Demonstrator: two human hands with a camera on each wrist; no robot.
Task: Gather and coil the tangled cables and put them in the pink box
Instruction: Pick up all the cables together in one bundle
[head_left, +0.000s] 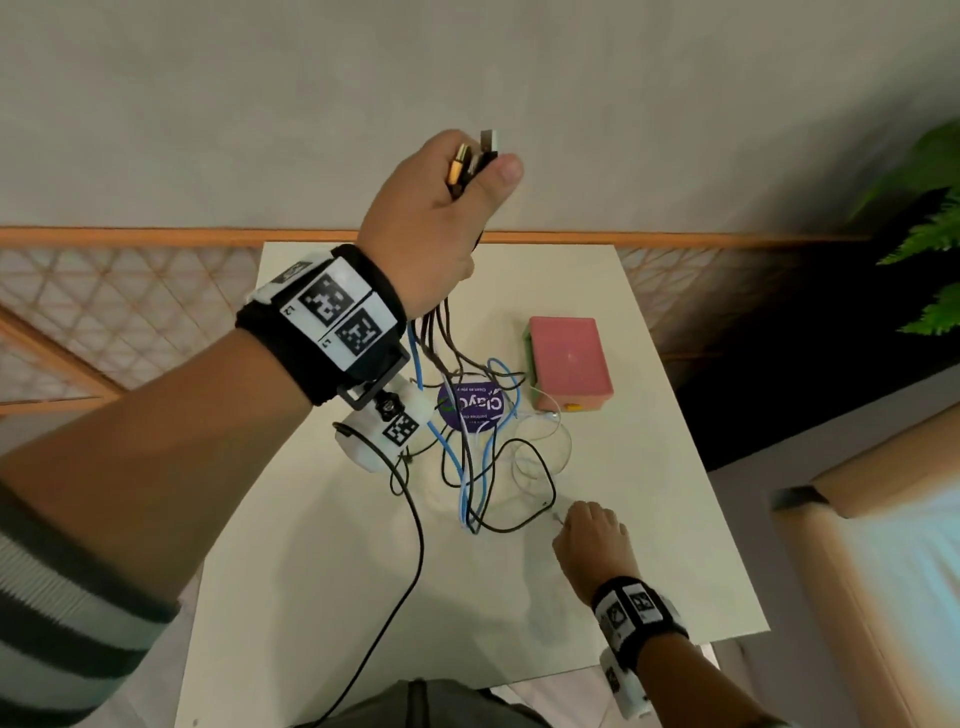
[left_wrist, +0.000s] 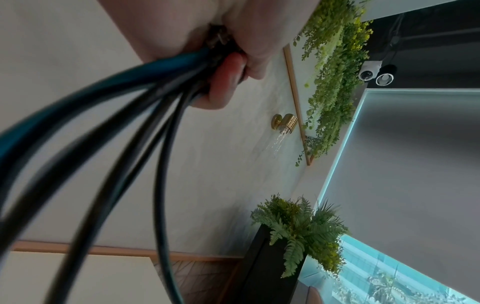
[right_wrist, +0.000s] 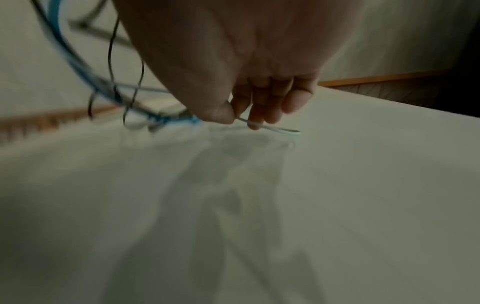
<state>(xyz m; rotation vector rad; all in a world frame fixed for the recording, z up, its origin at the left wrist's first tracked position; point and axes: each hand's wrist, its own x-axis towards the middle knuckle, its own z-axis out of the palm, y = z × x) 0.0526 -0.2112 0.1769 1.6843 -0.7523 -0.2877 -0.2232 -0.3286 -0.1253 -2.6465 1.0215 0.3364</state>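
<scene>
My left hand (head_left: 441, 208) is raised high above the white table (head_left: 322, 571) and grips a bunch of cable ends, with gold and silver plugs (head_left: 475, 156) sticking out past the thumb. Black and blue cables (head_left: 467, 467) hang from that fist down to a tangle on the table; the left wrist view shows the same cables (left_wrist: 124, 98) leaving the fist (left_wrist: 233, 61). Low at the right, my right hand (head_left: 587, 535) pinches a thin white cable (right_wrist: 270, 128) at the tabletop. The pink box (head_left: 569, 364) stands shut beyond the tangle.
A purple round lid or tub (head_left: 472, 405) lies under the cables beside the box. A black cord (head_left: 410, 571) runs from the left wrist camera off the table's near edge. A cardboard box (head_left: 883, 545) stands at the right, a fern (head_left: 930, 260) at the far right.
</scene>
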